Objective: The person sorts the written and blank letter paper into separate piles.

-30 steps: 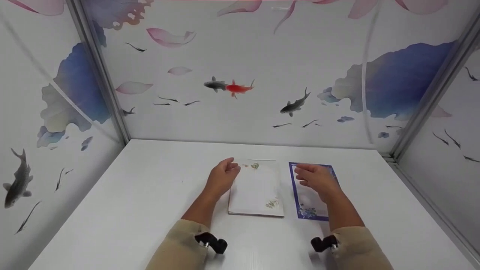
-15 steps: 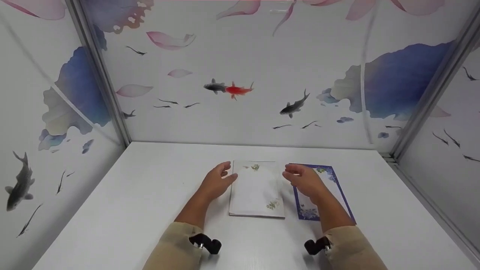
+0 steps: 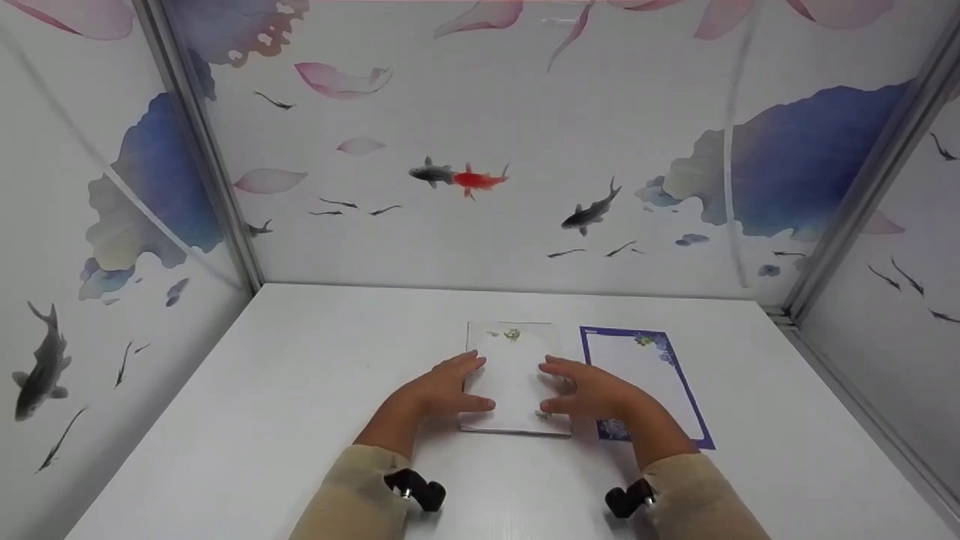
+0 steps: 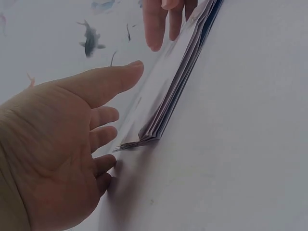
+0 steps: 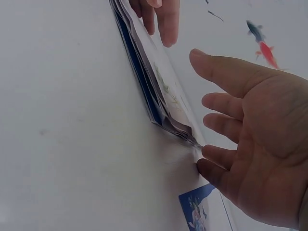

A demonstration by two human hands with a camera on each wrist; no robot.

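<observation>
A stack of cream paper sheets [image 3: 514, 382] with small floral prints lies on the white table, its layered edges showing in the left wrist view as loose folds [image 4: 168, 96]. At its left side my left hand [image 3: 450, 386] has the thumb over the top and relaxed fingers near the side edge. Opposite, my right hand [image 3: 592, 390] stands the same way, thumb over the lower floral print. Whether the fingertips touch the stack's edges, I cannot tell. To the right lies a blue-bordered floral sheet [image 3: 637, 367], partly hidden under my right forearm.
The white table [image 3: 315, 360] spreads around the papers. Printed panels [image 3: 480, 247] with fish and petals wall it at the back and both sides, joined by metal posts [image 3: 217, 165]. Each wrist carries a black camera mount [image 3: 416, 489].
Both hands have come nearer and lower, from the far part of the stack to its two sides, with thumbs over its top. The right hand has left the blue-bordered sheet. The papers stay put.
</observation>
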